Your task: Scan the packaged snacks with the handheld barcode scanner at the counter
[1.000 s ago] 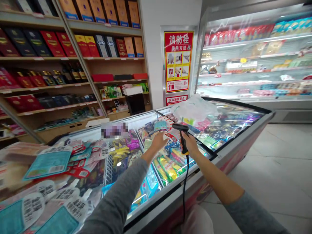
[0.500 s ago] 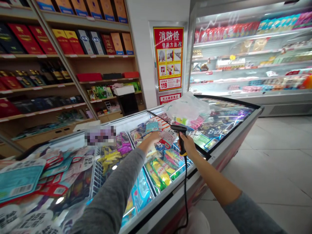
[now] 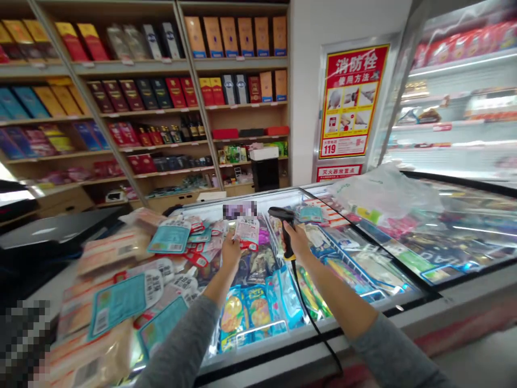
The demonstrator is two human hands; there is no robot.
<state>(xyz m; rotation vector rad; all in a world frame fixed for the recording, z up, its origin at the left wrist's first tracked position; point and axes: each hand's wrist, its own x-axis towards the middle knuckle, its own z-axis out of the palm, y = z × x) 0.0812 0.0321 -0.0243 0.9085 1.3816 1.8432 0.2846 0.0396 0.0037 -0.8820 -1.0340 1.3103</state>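
My left hand point(image 3: 230, 250) is closed on the edge of a small food packet point(image 3: 247, 230) with a white and red printed label, held above the chest freezer's baskets. In my right hand point(image 3: 298, 242), wrapped round its handle, is a black and yellow barcode scanner point(image 3: 281, 214). Its head points left, toward the packet but apart from it. The scanner's black cable point(image 3: 309, 307) hangs down across the freezer's front edge. To the left of my left hand lies a pile of packets with turquoise labels point(image 3: 169, 235).
The freezer point(image 3: 258, 361) holds bags of blue snacks point(image 3: 257, 307) in wire baskets. A clear plastic bag point(image 3: 388, 188) lies on its right part. Flat packs point(image 3: 111, 250) are heaped at left. Shelves of boxed goods point(image 3: 238, 37) stand behind, a lit display cooler point(image 3: 456, 129) at right.
The view has swung left. My left hand has moved left from the right-hand baskets and now lifts a packet. The scanner has come left too, still in my right hand.
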